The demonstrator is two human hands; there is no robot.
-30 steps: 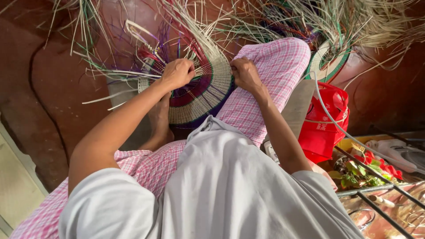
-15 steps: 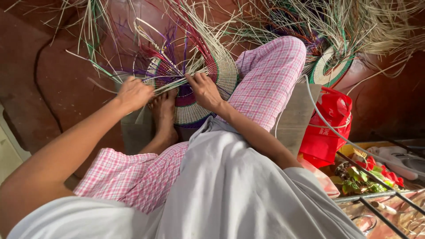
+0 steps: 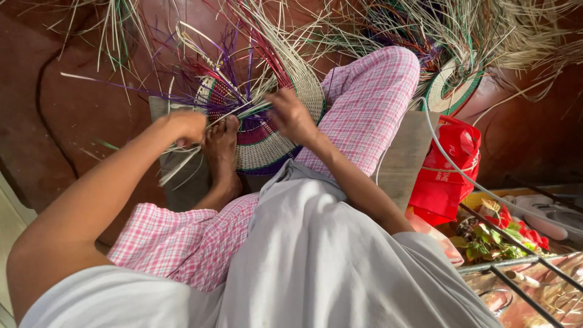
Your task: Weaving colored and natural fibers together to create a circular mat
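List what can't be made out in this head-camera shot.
Head view only:
- Left hand fingers: motion blur, so whether they pinch the pale strands is unclear.
- Right hand fingertips: hidden behind the hand itself, against the woven disc.
- Disc's near edge: covered by the foot and the knee.
- Second woven piece: buried under loose straw.
- Red bag contents: not visible.

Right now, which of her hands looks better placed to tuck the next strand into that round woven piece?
Probably the right hand: it rests on the woven disc, while the left hand pulls strands off its edge.
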